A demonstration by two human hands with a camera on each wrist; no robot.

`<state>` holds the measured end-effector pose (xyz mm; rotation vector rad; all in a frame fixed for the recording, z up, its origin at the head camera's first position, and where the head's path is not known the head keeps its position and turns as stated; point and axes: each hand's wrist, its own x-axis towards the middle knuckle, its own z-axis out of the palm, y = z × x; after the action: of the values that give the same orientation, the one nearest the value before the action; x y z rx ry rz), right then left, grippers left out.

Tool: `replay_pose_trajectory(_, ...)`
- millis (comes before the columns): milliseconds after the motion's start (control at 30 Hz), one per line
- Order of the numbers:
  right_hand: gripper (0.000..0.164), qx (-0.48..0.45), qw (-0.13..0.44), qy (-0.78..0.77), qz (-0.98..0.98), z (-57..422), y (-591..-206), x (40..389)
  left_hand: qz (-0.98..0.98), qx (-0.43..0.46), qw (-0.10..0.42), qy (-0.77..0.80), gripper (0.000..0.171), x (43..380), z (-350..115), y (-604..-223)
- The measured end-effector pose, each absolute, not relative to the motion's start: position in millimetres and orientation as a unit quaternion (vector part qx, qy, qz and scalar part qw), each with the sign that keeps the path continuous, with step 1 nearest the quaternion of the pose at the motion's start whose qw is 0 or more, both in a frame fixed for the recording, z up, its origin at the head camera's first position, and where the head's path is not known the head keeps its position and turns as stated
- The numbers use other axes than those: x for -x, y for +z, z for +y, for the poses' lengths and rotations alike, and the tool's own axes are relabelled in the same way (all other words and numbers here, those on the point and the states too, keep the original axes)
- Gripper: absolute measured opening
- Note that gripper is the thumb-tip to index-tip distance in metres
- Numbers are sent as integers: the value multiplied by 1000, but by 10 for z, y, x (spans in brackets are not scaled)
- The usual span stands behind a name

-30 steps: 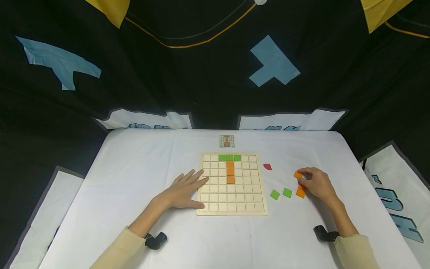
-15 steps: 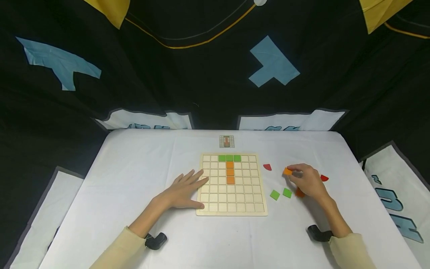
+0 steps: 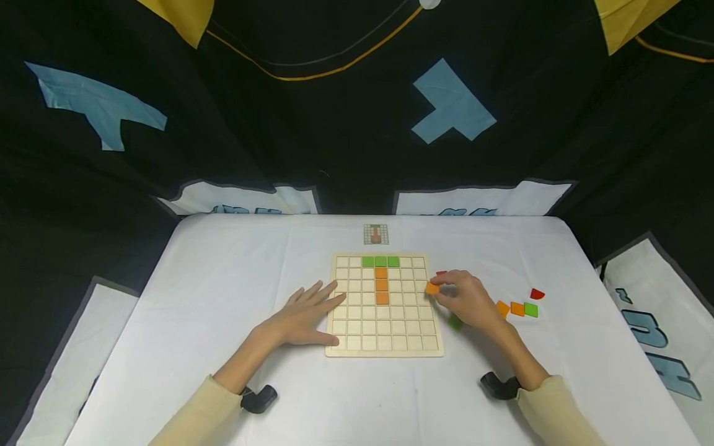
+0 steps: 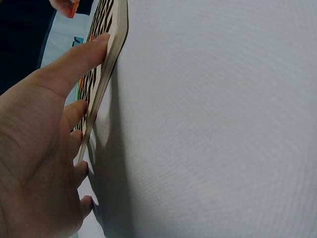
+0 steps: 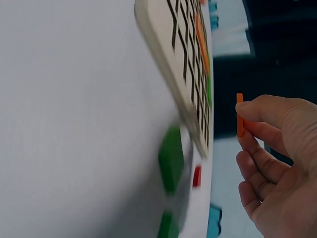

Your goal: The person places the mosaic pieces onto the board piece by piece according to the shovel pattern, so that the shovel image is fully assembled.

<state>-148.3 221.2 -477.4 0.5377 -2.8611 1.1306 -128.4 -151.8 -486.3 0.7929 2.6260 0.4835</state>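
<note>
A wooden grid board [image 3: 413, 334] lies on the table, with three green tiles [image 3: 380, 261] in its top row and a column of three orange tiles [image 3: 382, 285] beneath them. My left hand [image 3: 304, 317] rests with spread, straight fingers on the board's left edge; in the left wrist view its thumb [image 4: 81, 62] presses the rim. Between thumb and fingers my right hand [image 3: 465, 300] pinches an orange square tile [image 3: 432, 288], held over the board's right edge. The right wrist view shows this orange tile [image 5: 239, 115] edge-on, apart from the board.
Right of the board, a green tile [image 3: 455, 321] and a red piece [image 3: 440, 273] are partly hidden by my right hand. Farther right lie two orange tiles [image 3: 517, 308], a green tile [image 3: 531, 310] and a red curved piece [image 3: 537, 293]. A small pattern card [image 3: 376, 234] lies behind the board.
My right hand has lifted the orange tile from the loose pieces and carried it left to the board's right edge. The left hand has stayed in place.
</note>
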Motion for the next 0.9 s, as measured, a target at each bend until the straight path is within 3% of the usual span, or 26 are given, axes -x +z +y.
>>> replay_pose_trajectory(400,26,-239,-18,356,-903,1698,-4792,1458,929,-278,178,170,92,1292,-1508,-4855)
replay_pose_trajectory(900,28,-253,-67,329,-907,1480,-4958,1431,931,-272,182,163,92,1289,-1502,-4875)
